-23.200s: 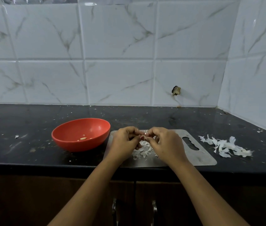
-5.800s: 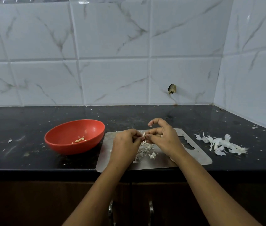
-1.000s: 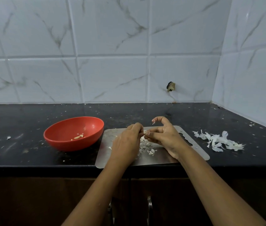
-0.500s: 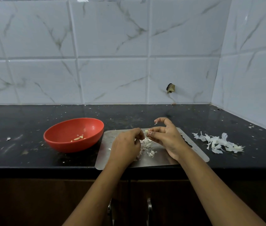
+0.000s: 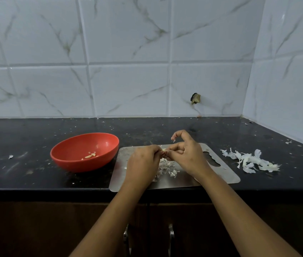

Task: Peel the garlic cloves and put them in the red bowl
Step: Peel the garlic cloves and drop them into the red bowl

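My left hand [image 5: 144,161] and my right hand [image 5: 187,154] meet over the steel cutting board [image 5: 219,175], and together they pinch a small pale garlic clove [image 5: 164,150] between their fingertips. My right index finger is curled up above the clove. A heap of small white peel scraps [image 5: 167,167] lies on the board under my hands. The red bowl [image 5: 98,143] stands on the black counter just left of the board, with a few peeled cloves [image 5: 90,155] at its bottom.
A larger pile of white garlic skins [image 5: 249,161] lies on the counter [image 5: 26,141] to the right of the board. Tiled walls close the back and the right side. The counter's front edge runs just below the board, with cupboard handles [image 5: 171,233] underneath.
My hands stay together on the clove over the board; my left fingers have shifted slightly at the clove. The bowl and peel piles have not moved.
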The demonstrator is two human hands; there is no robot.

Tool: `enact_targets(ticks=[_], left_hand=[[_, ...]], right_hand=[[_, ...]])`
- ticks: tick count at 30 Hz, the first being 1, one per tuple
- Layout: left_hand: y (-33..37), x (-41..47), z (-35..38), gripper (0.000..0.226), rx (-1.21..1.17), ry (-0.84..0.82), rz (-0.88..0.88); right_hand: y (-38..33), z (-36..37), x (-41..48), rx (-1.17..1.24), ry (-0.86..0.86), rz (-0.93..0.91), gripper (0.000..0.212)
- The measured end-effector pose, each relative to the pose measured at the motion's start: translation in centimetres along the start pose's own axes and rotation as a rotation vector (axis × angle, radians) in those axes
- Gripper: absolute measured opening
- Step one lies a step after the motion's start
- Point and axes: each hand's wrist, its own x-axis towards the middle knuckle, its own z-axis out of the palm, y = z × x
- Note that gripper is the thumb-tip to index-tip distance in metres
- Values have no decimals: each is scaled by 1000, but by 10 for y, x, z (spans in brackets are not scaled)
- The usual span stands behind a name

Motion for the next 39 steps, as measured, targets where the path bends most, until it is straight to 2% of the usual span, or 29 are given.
enact_targets(ticks=[4, 12, 22, 32, 39], left_hand=[[2, -1, 0, 20, 35, -29, 1], [5, -1, -2, 18, 37, -35, -12], [7, 1, -5, 18, -9, -85, -75], [8, 4, -5, 22, -15, -131, -104], [9, 4, -4, 25, -43, -153, -122]], right_hand=[[0, 2, -2, -110, 13, -62, 40], [1, 3, -2, -146, 21, -76, 45], [3, 3, -1, -187, -4, -91, 43], [6, 6, 0, -338, -16, -160, 39], [5, 7, -1, -326, -7, -171, 41]])
